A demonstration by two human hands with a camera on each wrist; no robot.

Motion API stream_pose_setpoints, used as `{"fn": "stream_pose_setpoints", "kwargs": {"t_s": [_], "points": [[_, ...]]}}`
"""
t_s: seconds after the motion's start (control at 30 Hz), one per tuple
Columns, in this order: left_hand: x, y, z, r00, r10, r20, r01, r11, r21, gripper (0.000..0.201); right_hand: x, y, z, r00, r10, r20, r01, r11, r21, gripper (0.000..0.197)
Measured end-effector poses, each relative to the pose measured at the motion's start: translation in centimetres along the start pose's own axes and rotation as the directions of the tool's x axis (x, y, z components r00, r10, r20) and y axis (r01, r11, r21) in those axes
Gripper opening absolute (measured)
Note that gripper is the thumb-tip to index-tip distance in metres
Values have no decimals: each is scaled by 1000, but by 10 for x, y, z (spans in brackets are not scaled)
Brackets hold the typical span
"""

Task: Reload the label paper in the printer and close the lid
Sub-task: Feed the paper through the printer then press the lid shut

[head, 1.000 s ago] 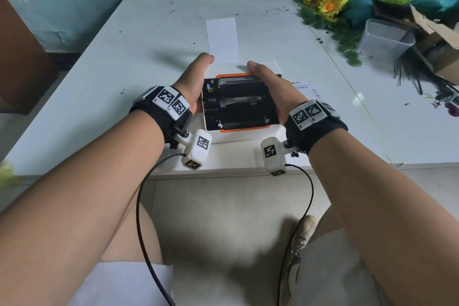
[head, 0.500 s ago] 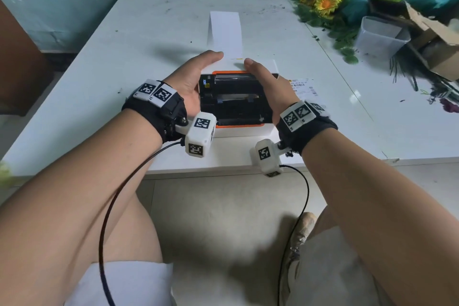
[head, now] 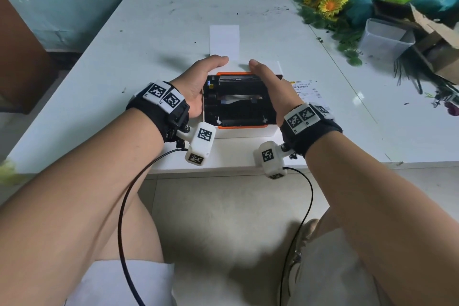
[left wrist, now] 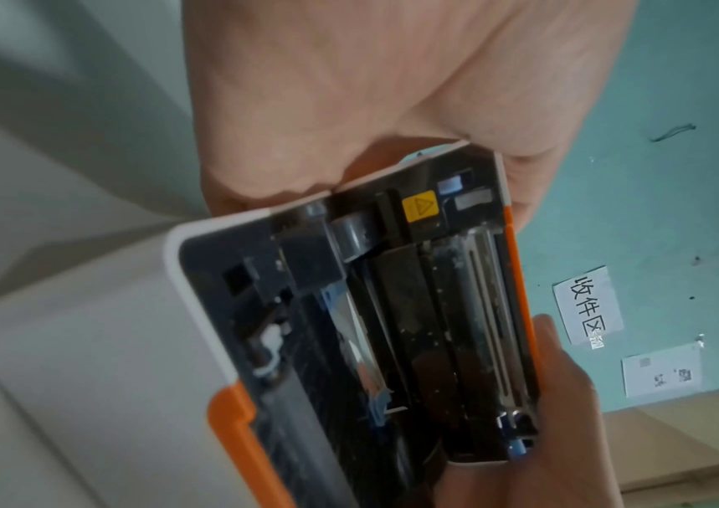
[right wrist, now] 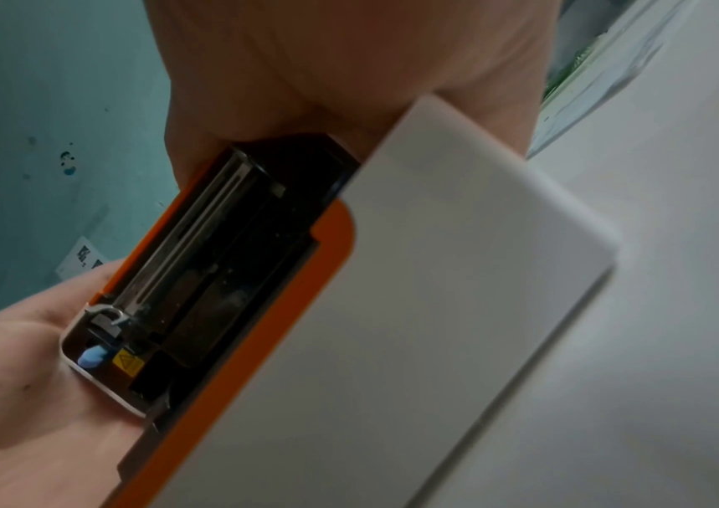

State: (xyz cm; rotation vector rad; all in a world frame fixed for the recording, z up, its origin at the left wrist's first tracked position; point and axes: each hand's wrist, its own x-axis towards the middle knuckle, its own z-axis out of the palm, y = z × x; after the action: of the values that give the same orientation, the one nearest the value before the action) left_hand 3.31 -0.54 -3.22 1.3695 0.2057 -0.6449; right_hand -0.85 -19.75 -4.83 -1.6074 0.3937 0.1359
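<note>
Both hands clasped on the raised lid (head: 239, 100) of the printer (head: 246, 131): left hand (head: 198, 84) curled around the lid's left edge, thumb reaching over the far rim; right hand (head: 270, 87) curled around the right edge, thumb likewise over the far rim. Lid tilted up toward the camera, its black inner mechanism facing up, ringed by an orange border. Seen from the left wrist, palm (left wrist: 348, 103) pressed against the lid's edge (left wrist: 392, 309), with a yellow warning sticker (left wrist: 420, 206) near the corner and a metal bar running along the orange rim. Seen from the right wrist, lid (right wrist: 227, 282) held between the palm (right wrist: 348, 68) above and the opposite hand's fingers (right wrist: 22, 378) below, white printer body (right wrist: 435, 309) alongside.

Printer sitting near the front edge of a white table (head: 124, 57), white body visible below the lid. Strip of white label paper (head: 224, 41) lying flat on the table just beyond the printer, running away from the thumbs. Printed shipping label (head: 305, 87) lying flat beside the printer on the right. Further right, artificial sunflowers (head: 327, 2), a clear plastic tub (head: 385, 40) and a cardboard box (head: 437, 40).
</note>
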Motion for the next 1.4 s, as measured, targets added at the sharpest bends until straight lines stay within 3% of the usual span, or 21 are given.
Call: {"fn": "stream_pose_setpoints", "kwargs": {"t_s": [0.27,0.63,0.73,0.83,0.87,0.93,0.97,1.03,1.1,1.27,1.33,1.4], "points": [[3,-1,1,999,22,-24,-23,999,-30,63,6,3,2,1000,13,21,-14,999,36,76],[8,0,-1,999,33,-17,-34,999,-42,64,11,7,-2,998,-3,66,3,1000,14,83],[10,-2,-2,999,45,-20,-46,998,-41,65,8,4,-9,993,-5,116,14,997,-76,104],[10,-1,-1,998,56,-29,-57,998,-37,42,6,2,-15,987,-37,156,68,978,-199,106],[11,0,-1,998,55,-38,-56,998,-30,36,4,2,-15,983,-55,173,91,975,-205,114],[11,0,-2,998,45,-49,-46,999,-12,35,7,4,-16,974,-17,227,48,990,-132,151],[12,1,-2,998,45,-49,-45,999,-3,34,15,10,-20,957,7,291,25,994,-108,152],[11,1,-2,998,39,-48,-39,999,6,29,16,7,-28,923,3,386,28,997,-75,132],[9,2,0,999,29,-43,-28,1000,8,28,2,-5,-30,940,21,342,-2,998,-55,118],[6,4,-1,1000,6,-12,-6,999,44,30,-2,-14,-34,922,70,380,-129,983,132,121],[4,4,0,1000,1,-12,0,999,54,28,5,-13,-32,915,74,398,-158,970,184,100],[2,4,0,1000,-7,-7,8,998,57,29,16,-9,-29,940,68,335,-154,959,238,74]]}}
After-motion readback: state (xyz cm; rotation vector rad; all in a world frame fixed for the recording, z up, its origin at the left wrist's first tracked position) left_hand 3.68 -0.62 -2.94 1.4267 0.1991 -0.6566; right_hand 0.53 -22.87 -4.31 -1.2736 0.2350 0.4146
